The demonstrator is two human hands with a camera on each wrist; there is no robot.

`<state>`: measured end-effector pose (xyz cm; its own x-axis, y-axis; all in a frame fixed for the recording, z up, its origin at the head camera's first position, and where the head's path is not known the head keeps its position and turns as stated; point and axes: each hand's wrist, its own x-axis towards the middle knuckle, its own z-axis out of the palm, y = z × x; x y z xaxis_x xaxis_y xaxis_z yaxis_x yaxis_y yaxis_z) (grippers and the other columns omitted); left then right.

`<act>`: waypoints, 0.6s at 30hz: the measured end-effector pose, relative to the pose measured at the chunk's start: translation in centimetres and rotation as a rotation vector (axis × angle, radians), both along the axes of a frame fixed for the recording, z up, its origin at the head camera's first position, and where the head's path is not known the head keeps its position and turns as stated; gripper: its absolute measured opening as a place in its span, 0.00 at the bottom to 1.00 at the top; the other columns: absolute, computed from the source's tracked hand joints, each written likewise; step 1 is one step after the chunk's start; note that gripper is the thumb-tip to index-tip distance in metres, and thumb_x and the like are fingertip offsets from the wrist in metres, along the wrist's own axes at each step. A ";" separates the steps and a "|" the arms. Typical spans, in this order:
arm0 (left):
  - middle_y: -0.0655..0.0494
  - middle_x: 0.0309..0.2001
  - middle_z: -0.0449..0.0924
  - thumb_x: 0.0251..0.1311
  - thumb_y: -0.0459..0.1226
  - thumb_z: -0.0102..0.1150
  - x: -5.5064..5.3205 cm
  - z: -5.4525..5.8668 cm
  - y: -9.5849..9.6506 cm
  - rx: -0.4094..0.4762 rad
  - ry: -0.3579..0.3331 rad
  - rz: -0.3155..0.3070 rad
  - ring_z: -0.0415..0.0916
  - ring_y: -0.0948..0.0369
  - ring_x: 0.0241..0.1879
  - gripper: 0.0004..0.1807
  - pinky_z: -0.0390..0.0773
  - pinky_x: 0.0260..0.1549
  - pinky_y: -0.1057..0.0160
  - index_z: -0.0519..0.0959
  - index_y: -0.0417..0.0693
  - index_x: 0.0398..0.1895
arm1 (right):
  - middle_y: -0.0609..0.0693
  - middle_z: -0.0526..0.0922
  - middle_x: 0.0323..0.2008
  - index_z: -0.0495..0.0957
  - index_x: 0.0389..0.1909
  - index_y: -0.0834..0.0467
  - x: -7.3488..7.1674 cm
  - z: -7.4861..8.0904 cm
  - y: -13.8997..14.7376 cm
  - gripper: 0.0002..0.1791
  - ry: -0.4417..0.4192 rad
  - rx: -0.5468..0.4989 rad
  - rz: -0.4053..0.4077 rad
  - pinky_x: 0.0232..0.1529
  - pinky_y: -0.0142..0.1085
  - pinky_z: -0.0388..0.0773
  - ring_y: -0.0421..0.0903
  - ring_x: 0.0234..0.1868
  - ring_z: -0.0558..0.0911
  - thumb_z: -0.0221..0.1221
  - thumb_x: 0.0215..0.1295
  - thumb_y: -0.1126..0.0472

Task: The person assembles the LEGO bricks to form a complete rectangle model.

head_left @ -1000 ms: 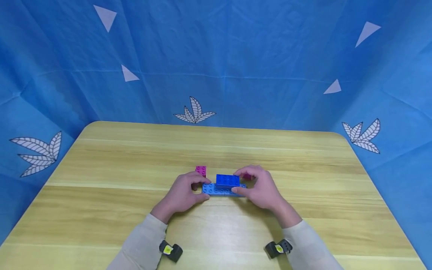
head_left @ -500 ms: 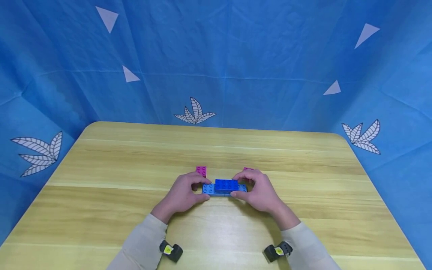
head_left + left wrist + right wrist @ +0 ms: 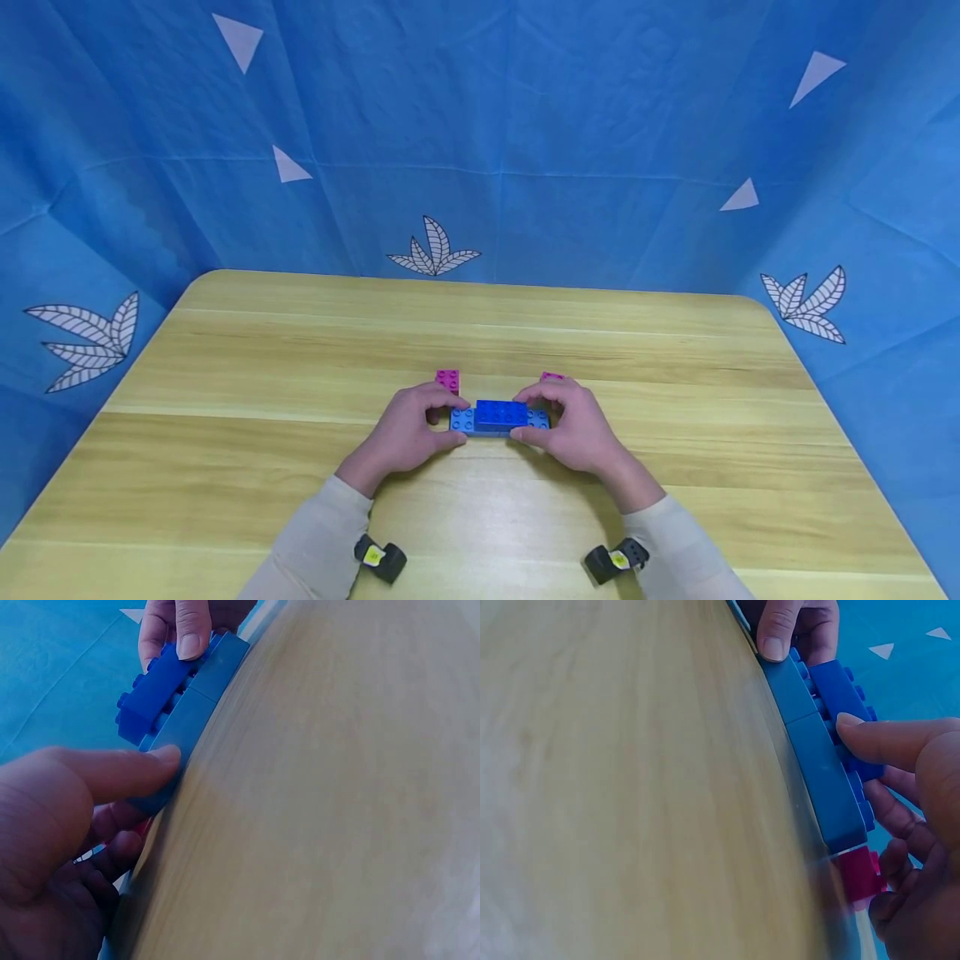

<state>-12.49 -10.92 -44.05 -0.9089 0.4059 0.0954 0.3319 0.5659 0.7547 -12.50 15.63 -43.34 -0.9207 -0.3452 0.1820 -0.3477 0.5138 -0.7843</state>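
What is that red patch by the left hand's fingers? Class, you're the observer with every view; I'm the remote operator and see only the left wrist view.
Observer: Likely the pink brick that the head view shows beyond the left hand, studs up.
Operator: Is there another?
Observer: Yes, a second pink brick, partly hidden behind the right hand in the head view.
Operator: Where along the light blue bricks is the dark blue brick?
Observer: About midway: from above, four bare studs show at each end.
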 end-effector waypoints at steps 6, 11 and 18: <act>0.64 0.37 0.76 0.51 0.37 0.78 0.0 0.0 0.0 0.002 -0.003 -0.001 0.70 0.60 0.34 0.19 0.73 0.34 0.60 0.86 0.52 0.48 | 0.36 0.82 0.35 0.86 0.40 0.46 -0.1 -0.1 0.0 0.20 0.018 0.005 0.005 0.39 0.44 0.69 0.46 0.38 0.72 0.80 0.45 0.60; 0.63 0.38 0.76 0.51 0.36 0.77 0.0 0.0 0.2 -0.017 0.009 -0.004 0.70 0.60 0.35 0.19 0.73 0.35 0.61 0.85 0.50 0.49 | 0.35 0.82 0.35 0.86 0.40 0.46 -0.1 0.0 0.0 0.20 0.036 0.016 0.012 0.39 0.43 0.69 0.46 0.38 0.73 0.80 0.45 0.60; 0.59 0.44 0.78 0.47 0.37 0.79 0.4 0.9 0.9 -0.036 0.012 0.006 0.73 0.58 0.42 0.26 0.75 0.45 0.56 0.83 0.45 0.52 | 0.35 0.82 0.35 0.85 0.40 0.46 0.0 0.1 0.0 0.19 0.028 0.024 0.012 0.38 0.42 0.69 0.46 0.38 0.73 0.80 0.46 0.58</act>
